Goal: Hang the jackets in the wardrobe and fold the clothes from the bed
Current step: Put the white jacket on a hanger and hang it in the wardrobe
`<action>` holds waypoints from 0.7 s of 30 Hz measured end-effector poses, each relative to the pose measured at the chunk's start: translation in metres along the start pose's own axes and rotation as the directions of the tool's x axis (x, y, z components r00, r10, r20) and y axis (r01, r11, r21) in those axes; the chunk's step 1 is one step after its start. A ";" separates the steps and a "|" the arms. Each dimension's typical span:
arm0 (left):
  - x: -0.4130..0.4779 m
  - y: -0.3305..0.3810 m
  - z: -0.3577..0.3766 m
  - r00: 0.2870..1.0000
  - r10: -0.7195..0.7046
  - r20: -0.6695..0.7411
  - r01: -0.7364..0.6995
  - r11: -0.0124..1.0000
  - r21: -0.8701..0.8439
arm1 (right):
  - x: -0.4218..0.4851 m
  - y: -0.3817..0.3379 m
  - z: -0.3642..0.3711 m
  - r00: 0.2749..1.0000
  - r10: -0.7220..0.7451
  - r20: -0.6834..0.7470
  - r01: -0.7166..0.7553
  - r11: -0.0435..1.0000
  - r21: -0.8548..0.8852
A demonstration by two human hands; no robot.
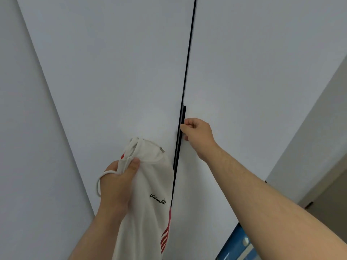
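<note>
A white hooded jacket [148, 199] with red stripes, black script lettering and a drawstring hangs from my left hand [117, 182], which grips it near the collar at lower centre. Behind it stand the two white wardrobe doors [116, 81], closed, with a dark gap between them. My right hand [197, 133] reaches forward and its fingers curl round the black vertical handle [181, 126] on the edge of the right door. The wardrobe's inside is hidden.
A plain white wall [22, 147] flanks the wardrobe on the left. To the right a grey wall [309, 139] and a beige door frame recede. Something blue [238, 243] shows at the bottom right beneath my right forearm.
</note>
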State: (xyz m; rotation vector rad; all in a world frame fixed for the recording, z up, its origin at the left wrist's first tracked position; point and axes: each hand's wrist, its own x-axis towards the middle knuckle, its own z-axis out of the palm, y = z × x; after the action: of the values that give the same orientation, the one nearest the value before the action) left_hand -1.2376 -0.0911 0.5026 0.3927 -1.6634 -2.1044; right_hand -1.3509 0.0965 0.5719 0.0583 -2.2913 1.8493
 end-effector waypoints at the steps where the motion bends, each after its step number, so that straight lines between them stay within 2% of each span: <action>1: -0.004 0.001 -0.001 1.000 -0.004 -0.002 0.004 1.000 0.001 | -0.006 -0.001 -0.001 1.000 0.000 0.004 0.000 1.000 0.000; 12: -0.056 0.017 -0.005 0.998 -0.012 0.056 0.011 1.000 0.024 | -0.096 -0.008 -0.032 1.000 -0.003 -0.016 0.004 0.998 0.056; 21: -0.143 0.036 -0.006 0.990 0.004 0.141 -0.013 0.998 0.059 | -0.182 -0.012 -0.081 0.999 0.005 -0.053 -0.003 0.999 0.039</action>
State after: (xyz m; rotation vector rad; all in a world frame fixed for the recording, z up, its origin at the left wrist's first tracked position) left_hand -1.1052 -0.0322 0.5306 0.2596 -1.8075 -2.1233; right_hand -1.1604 0.1556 0.5673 0.0095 -2.2223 1.8740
